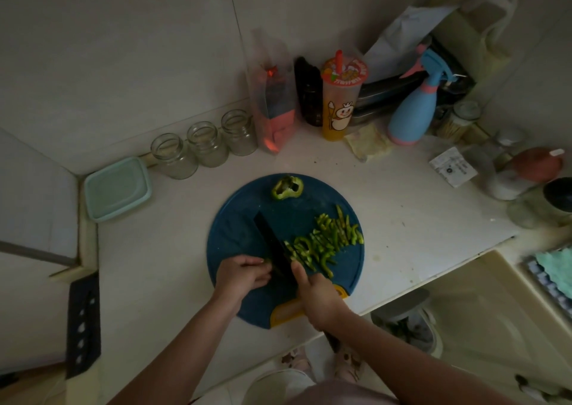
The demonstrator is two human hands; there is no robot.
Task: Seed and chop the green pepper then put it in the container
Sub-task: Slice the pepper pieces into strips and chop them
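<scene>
Head view: pepper strips [325, 240] on blue board [235, 237], pale counter [402, 219], tiled wall [123, 64]

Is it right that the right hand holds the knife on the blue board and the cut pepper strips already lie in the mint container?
No: the head view shows the pepper strips on the blue board beside the knife, not in the mint container.

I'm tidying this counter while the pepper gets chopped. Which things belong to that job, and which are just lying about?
In use: knife, right hand, left hand on pepper end, pepper strips, pepper top, cutting board, teal container.
Lying about: three glass jars, spray bottle, drink cup.
</scene>
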